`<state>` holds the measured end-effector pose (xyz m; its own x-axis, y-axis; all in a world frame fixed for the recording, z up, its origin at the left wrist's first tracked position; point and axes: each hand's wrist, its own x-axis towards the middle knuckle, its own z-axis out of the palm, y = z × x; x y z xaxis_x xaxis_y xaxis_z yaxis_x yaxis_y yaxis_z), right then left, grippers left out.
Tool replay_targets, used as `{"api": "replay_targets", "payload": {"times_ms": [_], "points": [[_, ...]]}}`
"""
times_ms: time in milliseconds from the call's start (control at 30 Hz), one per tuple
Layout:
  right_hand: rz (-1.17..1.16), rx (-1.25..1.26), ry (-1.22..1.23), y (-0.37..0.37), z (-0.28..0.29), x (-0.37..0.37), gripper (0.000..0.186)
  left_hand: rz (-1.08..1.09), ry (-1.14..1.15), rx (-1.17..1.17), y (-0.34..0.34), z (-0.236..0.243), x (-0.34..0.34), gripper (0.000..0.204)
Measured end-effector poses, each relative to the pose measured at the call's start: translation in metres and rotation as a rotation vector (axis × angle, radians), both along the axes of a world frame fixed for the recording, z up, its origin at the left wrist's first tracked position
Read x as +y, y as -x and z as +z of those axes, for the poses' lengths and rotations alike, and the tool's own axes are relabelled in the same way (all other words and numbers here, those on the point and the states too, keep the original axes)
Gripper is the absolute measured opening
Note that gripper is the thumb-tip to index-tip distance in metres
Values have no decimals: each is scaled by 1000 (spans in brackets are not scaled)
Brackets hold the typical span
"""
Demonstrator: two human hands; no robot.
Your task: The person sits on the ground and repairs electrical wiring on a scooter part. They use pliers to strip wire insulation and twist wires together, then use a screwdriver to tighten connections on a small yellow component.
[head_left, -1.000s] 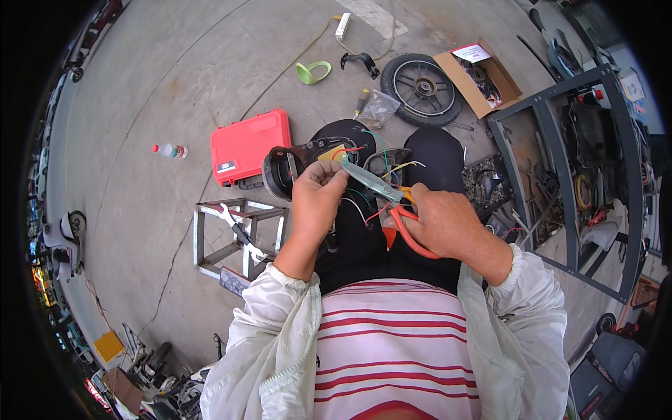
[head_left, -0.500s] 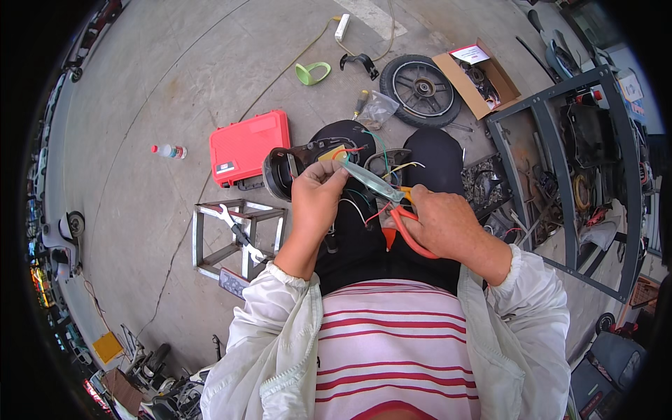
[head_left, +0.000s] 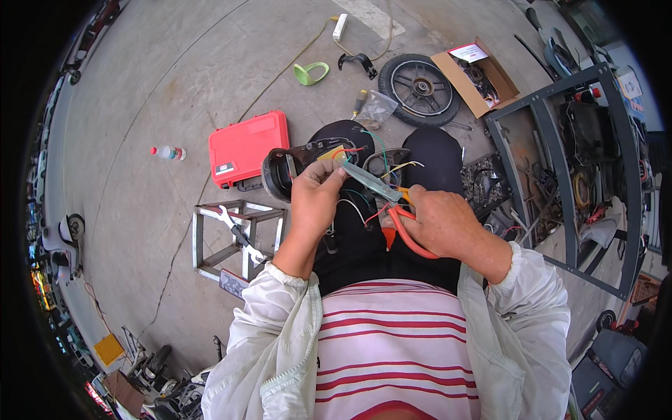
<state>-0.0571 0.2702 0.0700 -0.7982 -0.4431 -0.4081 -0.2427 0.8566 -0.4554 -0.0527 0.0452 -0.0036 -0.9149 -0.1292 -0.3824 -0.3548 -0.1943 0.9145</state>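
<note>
My right hand [head_left: 448, 224] grips a pair of scissors [head_left: 374, 183] by the orange-red handles, and the blades reach leftward, almost together. Their tips meet the fingertips of my left hand [head_left: 313, 203], whose thumb and forefinger pinch a thin wire; its end is mostly hidden there. Across my lap lies a dark, curved vehicle part [head_left: 275, 176], with loose wires sprouting from it: a green wire [head_left: 382, 143], a yellow wire [head_left: 404, 166] and a red wire [head_left: 376, 213]. A small yellowish piece [head_left: 332, 155] shows just beyond my left fingers.
Left of my knees are a red tool case [head_left: 250, 148], a metal frame stool [head_left: 199, 241] with a wrench [head_left: 239, 234] on it, and a bottle [head_left: 168, 152]. A wheel [head_left: 399, 73], a screwdriver [head_left: 360, 101] and an open carton [head_left: 500, 84] lie ahead. A grey metal rack [head_left: 553, 140] stands right.
Hardly anything differs: both hands keep their hold, the scissor tips stay at my left fingertips, and the view has shifted very slightly.
</note>
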Motion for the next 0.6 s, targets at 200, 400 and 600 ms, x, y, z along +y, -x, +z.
{"api": "replay_targets", "payload": {"times_ms": [200,400,600], "points": [[-92,-381,192,19,3,5,68,-51,4,-17,3,-2,-5,13],[-142,-667,344,31,-1,14,66,-65,-63,-51,5,-1,-6,10],[-256,-947,414,31,2,20,62,-110,-85,-29,3,-4,-13,8]]}}
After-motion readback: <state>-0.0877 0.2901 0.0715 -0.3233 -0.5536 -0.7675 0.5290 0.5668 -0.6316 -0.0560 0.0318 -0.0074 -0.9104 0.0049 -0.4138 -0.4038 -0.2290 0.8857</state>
